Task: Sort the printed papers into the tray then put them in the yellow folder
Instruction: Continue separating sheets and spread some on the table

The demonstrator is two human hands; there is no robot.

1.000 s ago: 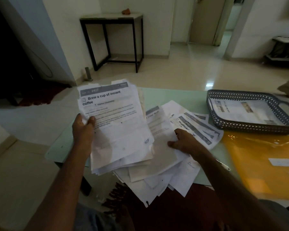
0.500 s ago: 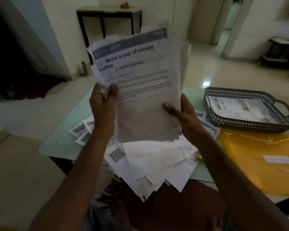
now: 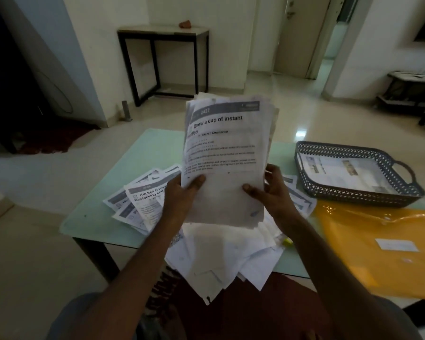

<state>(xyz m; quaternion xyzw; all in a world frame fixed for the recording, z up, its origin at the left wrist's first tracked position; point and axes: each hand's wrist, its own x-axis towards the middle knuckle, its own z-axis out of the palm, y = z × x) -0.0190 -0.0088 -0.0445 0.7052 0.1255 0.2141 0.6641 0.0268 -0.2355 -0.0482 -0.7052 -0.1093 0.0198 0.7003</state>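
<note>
- white sheets in a thick stack [image 3: 227, 153] stand upright: the left grip [image 3: 182, 196] pinches its lower left edge, the right grip [image 3: 274, 190] clasps the lower right.
- more loose papers [image 3: 142, 202] lie scattered on the tabletop [image 3: 145, 148] beneath.
- rightward, the tray [image 3: 353, 196] holds a few sheets; the yellow folder [image 3: 378, 244] lies just in front of it.
- likely step: squaring the stack; next it needs carrying right and laying flat in the tray.

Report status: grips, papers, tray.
Left grip, right grip both hold stack, upright above table. Tray holds sheets, folder beside it. Loose papers underneath; nothing blocks tray.
</note>
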